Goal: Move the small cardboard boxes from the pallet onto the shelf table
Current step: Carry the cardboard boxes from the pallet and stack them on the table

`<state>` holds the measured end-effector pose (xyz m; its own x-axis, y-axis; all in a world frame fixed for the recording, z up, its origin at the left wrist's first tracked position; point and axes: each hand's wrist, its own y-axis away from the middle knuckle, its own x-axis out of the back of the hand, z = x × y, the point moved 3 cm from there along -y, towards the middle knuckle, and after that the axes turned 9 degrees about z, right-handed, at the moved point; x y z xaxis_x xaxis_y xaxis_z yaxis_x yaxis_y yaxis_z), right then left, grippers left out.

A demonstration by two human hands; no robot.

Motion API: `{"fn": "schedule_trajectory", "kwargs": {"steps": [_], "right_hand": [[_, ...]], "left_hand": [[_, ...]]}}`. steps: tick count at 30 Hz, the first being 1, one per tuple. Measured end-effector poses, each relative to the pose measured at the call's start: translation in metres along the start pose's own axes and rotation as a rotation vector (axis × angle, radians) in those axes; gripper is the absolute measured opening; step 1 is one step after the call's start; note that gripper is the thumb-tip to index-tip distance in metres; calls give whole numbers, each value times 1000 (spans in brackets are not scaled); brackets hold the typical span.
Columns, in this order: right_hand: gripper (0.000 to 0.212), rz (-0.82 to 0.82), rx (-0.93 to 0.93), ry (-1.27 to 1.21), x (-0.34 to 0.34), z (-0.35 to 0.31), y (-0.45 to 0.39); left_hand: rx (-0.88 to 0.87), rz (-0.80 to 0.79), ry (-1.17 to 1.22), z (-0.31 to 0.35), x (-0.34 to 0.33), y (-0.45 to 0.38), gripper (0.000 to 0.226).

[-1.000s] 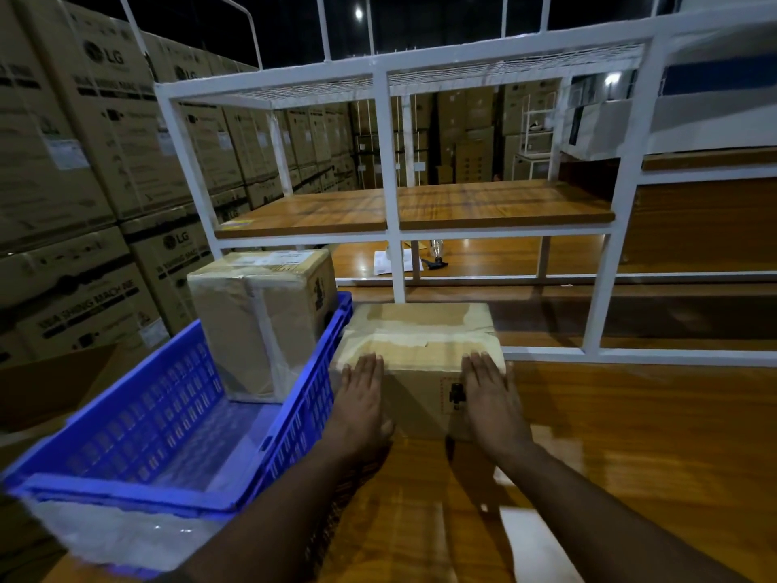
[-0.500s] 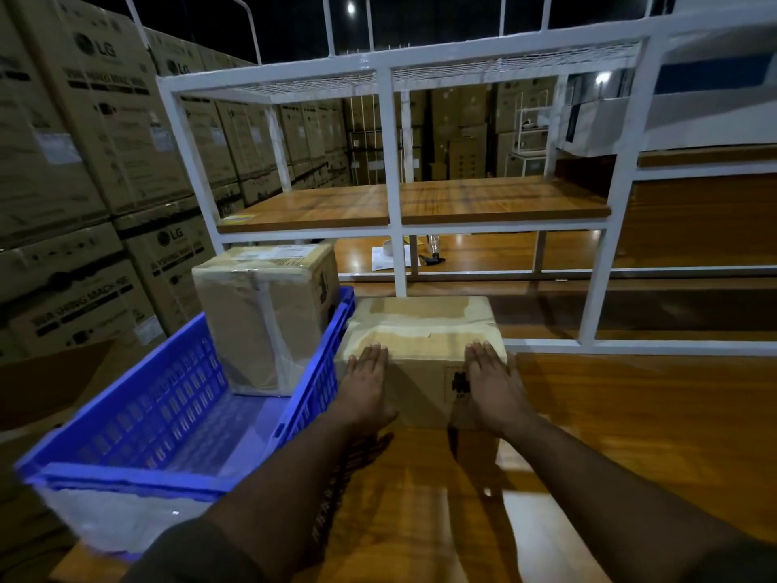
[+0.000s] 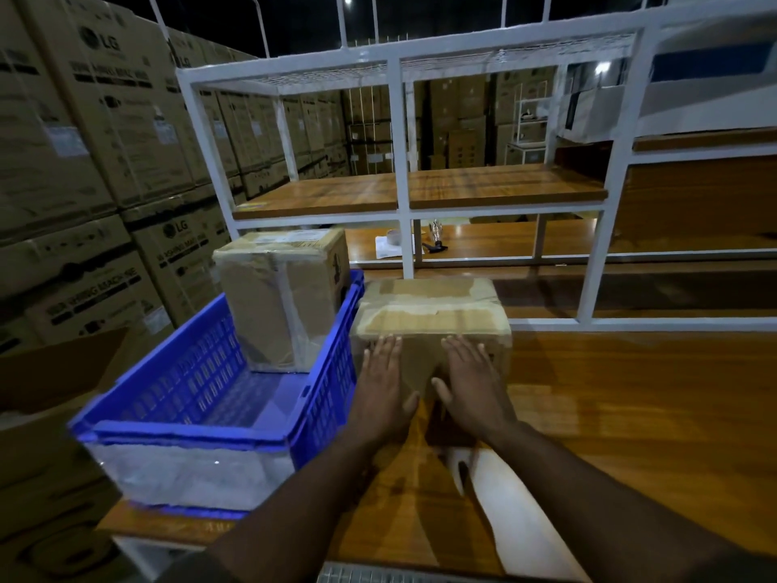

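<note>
Both forearms are reaching forward from the bottom of the frame, bare to the wrists and converging slightly. The left hand and right hand are lying side by side, palms down, fingers straight and pointing away from the body, thumbs angling inward toward each other without touching.

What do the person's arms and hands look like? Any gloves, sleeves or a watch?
Both the left hand and the right hand are bare, with no gloves, and no rings or watch that I can see. The forearms are uncovered; only at the frame's bottom edge does a dark sleeve show on the left arm.
</note>
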<state>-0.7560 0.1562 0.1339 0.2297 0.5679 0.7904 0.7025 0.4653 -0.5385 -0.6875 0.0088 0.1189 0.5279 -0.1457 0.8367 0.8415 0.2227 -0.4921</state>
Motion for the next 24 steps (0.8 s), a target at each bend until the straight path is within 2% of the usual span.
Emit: {"fn": "schedule_trajectory", "kwargs": {"steps": [11,16,24], "right_hand": [[66,-57,123,-128,-9,-27,29],[56,5,229,-189,-7,-36,42],[41,-50,443,-466,-21,-87,113]], "left_hand": [[94,144,90,0,11,55,79],[153,225,94,15,21,88,73],[353,293,10,26,37,210,62]]}}
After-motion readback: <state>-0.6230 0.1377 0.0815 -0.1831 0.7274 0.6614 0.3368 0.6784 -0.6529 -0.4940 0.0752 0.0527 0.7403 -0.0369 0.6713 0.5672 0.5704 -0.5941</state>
